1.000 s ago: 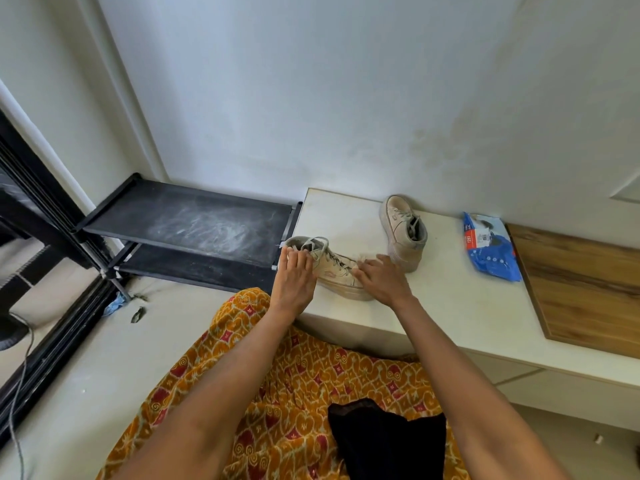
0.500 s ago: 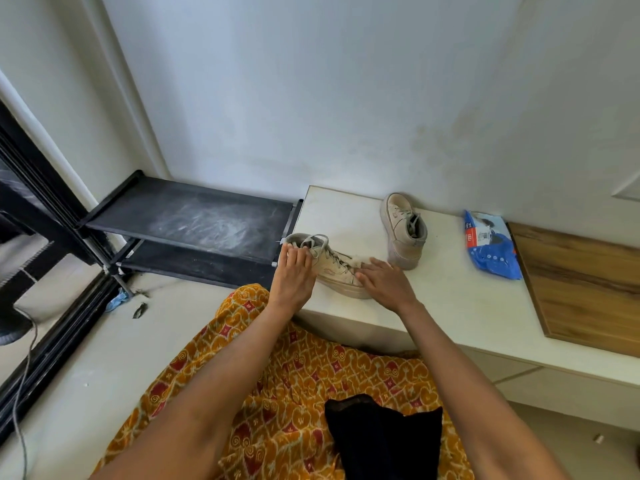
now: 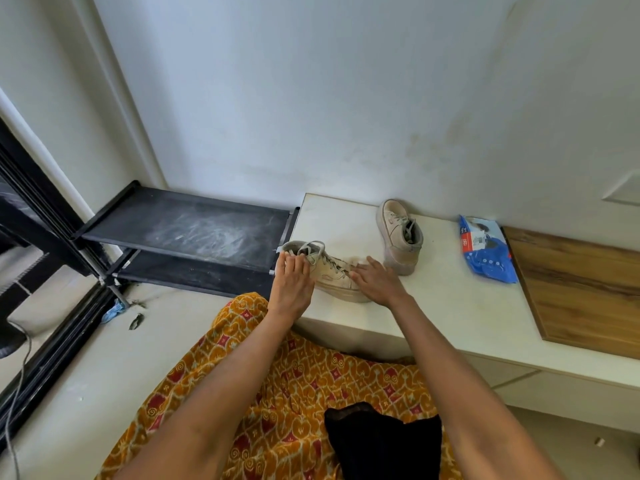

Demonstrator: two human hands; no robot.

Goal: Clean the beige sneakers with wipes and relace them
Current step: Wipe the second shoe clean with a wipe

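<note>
Wall (image 3: 311,98): a pale plastered wall is seen across the upper frame, faintly stained at upper right.
Floor (image 3: 86,368): a light floor is shown at lower left, with a cable and small scraps near the black frame at the left edge.
Bench (image 3: 450,306): a low white surface is set against the wall at centre right.
Wooden board (image 3: 571,289): a brown panel is laid on the bench at the right edge.
Shoe rack (image 3: 194,230): a black two-tier rack, its top dusted white, is placed just left of the bench.
Garment (image 3: 277,393): orange patterned cloth is seen at bottom centre.
Far sneaker (image 3: 398,233): it is stood upright on the bench, near the wall.
Near sneaker (image 3: 332,271): it is laid at the bench's front left corner, laced.
Wipes pack (image 3: 485,249): a blue packet is laid between the far sneaker and the board.
Left hand (image 3: 291,282): the heel collar is held under its curled fingers.
Right hand (image 3: 377,280): its fingers are spread flat over the toe, something pale under them; what it is cannot be told.
</note>
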